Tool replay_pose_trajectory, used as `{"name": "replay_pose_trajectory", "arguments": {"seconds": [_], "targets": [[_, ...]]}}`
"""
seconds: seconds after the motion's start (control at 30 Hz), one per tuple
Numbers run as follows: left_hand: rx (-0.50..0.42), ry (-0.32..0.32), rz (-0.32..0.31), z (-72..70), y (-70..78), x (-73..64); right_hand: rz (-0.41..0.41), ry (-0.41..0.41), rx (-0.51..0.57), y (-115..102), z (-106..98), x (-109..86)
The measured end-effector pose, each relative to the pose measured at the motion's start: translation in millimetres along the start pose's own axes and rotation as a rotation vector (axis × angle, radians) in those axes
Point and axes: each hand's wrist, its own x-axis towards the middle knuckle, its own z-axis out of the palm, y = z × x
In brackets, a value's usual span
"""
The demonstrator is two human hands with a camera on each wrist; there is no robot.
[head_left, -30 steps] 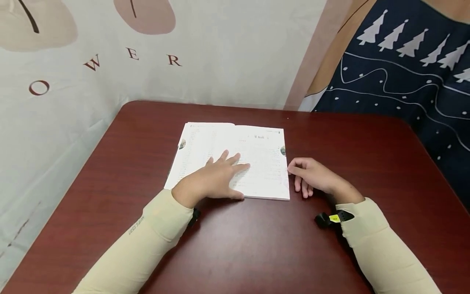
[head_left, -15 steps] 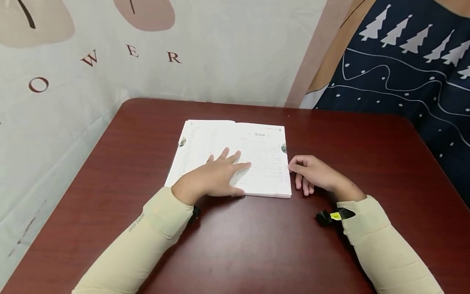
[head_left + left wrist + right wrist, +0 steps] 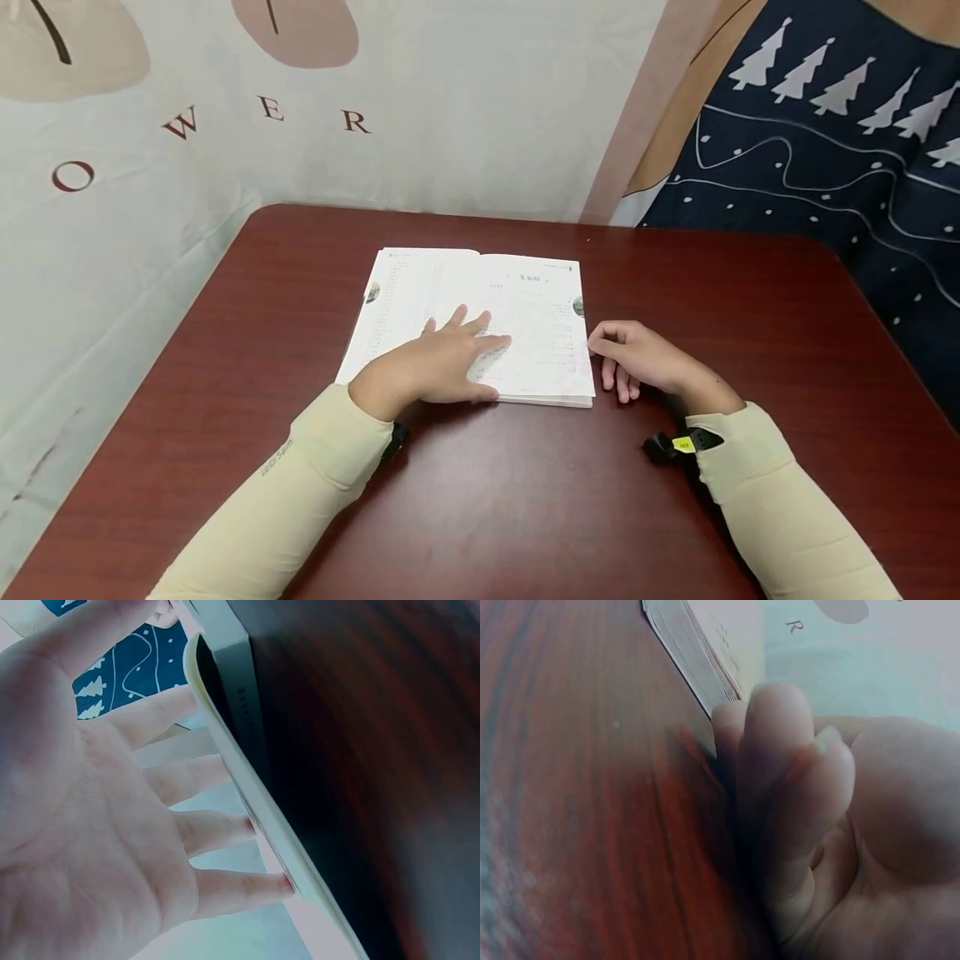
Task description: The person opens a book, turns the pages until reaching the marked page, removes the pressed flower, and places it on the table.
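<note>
An open book (image 3: pixel 528 304) with white printed pages lies on the dark red-brown table (image 3: pixel 487 500). Spread across its lower middle is my left hand (image 3: pixel 442 362), fingers apart on the pages and thumb at the bottom edge. The left wrist view shows this palm (image 3: pixel 90 825) with its straight fingers reaching over the book's edge (image 3: pixel 277 825). At the book's right edge, my right hand (image 3: pixel 637 354) pinches the page edge between thumb and index finger; its other fingers hang below. In the right wrist view, curled fingers (image 3: pixel 780 765) hide the contact point, with the page stack (image 3: pixel 694 656) behind them.
A pale cloth (image 3: pixel 465 150) with printed letters hangs behind the table. To the right hangs a dark blue cloth (image 3: pixel 817 175) with white trees. Black straps with small devices (image 3: pixel 675 447) sit at the wrists, over cream sleeves (image 3: pixel 795 508).
At the lower right corner, the top page now stands slightly apart from the pages beneath. Both hands keep nearly the same places; the head view shifts slightly up and back.
</note>
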Motion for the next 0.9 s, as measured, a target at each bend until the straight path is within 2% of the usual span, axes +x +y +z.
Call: {"name": "replay_pose_trajectory", "arguments": {"seconds": [0.43,0.7,0.9], "targets": [[-0.030,0.013,0.026,-1.8,-2.8,-0.4,-0.001,-0.001,0.000,0.3,0.6,0.2],[-0.046,0.019,0.027,-2.5,-1.7,-1.5,0.019,-0.007,0.047,1.3,1.9,0.8],[-0.034,0.045,0.048,-2.4,-1.9,-1.2,0.014,0.006,0.041,1.1,1.5,0.6]]}}
